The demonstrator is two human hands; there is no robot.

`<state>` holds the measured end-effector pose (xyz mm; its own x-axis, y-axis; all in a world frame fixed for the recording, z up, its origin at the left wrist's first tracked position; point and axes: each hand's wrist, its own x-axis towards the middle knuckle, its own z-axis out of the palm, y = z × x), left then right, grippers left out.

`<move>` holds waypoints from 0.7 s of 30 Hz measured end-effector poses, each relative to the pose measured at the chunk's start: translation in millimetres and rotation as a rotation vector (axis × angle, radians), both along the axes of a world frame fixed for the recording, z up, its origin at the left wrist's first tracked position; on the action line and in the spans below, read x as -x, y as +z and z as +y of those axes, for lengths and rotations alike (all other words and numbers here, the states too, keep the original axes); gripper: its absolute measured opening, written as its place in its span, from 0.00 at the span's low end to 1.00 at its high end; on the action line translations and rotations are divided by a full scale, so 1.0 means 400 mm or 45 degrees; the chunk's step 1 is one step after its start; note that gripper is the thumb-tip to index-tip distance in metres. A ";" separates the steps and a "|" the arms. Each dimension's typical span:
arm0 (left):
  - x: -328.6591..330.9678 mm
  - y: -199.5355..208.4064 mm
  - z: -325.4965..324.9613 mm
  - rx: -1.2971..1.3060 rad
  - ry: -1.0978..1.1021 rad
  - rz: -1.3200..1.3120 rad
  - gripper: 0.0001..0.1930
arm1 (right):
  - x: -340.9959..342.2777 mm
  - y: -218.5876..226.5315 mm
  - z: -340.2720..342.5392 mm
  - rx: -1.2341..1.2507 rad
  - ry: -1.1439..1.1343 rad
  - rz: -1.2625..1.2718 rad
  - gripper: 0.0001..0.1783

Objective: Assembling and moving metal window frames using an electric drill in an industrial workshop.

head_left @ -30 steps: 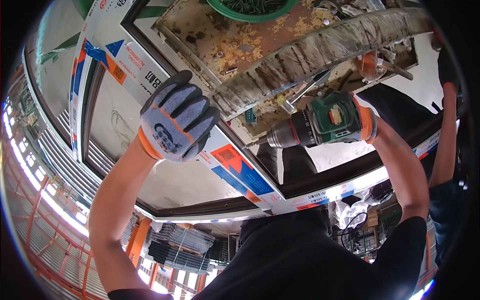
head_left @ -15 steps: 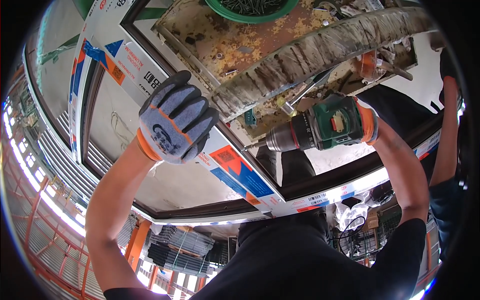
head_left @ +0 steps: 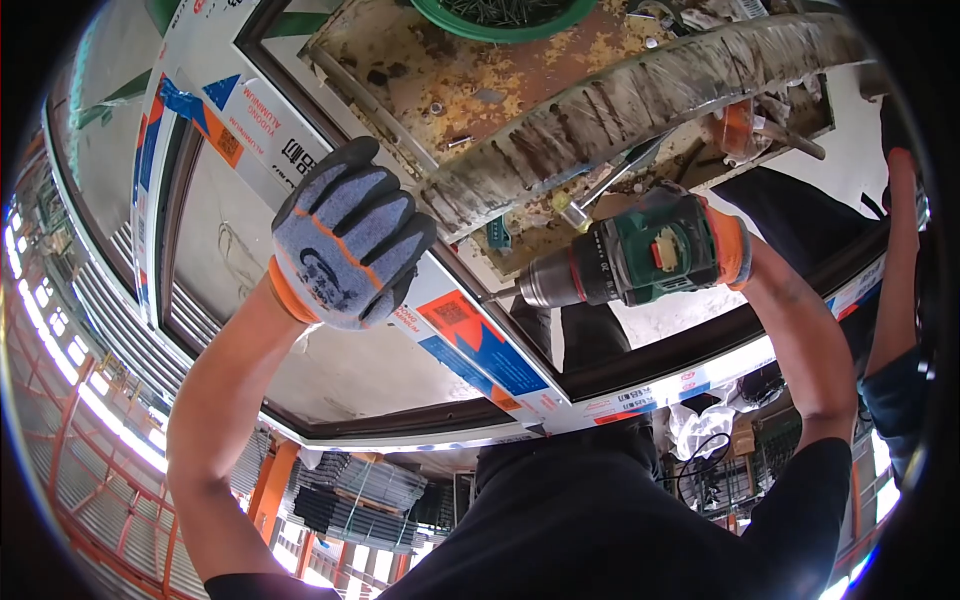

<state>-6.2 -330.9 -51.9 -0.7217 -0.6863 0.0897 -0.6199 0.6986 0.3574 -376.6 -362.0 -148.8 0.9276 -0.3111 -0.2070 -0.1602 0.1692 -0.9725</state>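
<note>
My left hand (head_left: 343,240), in a grey-blue glove with dark fingers and orange trim, is closed over the middle bar of a metal frame (head_left: 490,352). The bar carries white, blue and orange printed film. A green and black cordless drill (head_left: 650,250) lies in the grip of my right hand (head_left: 728,245), also gloved. The drill points left, and its thin bit reaches the dark inner edge of the bar, just right of my left hand. Whether the bit is inside the metal I cannot tell.
Beyond the frame is a stained worktop (head_left: 480,95) with a green bowl (head_left: 505,20) of screws. A long, film-wrapped curved piece (head_left: 620,115) crosses it, beside a hammer-like tool (head_left: 610,190) and scraps. Another person's arm (head_left: 900,250) shows at far right.
The drill and my right hand have shifted slightly left, bringing the bit further onto the bar. My left hand keeps its hold, moving only a little left.
</note>
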 end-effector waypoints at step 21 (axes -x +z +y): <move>-0.021 -0.026 0.019 -0.028 0.018 0.080 0.21 | -0.091 0.007 -0.019 0.151 0.335 0.070 0.27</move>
<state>2.2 -323.5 -62.3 -0.7056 -0.6986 0.1191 -0.6054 0.6816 0.4111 -340.4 -369.7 -145.9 0.9680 -0.0861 -0.2357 -0.2366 0.0001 -0.9716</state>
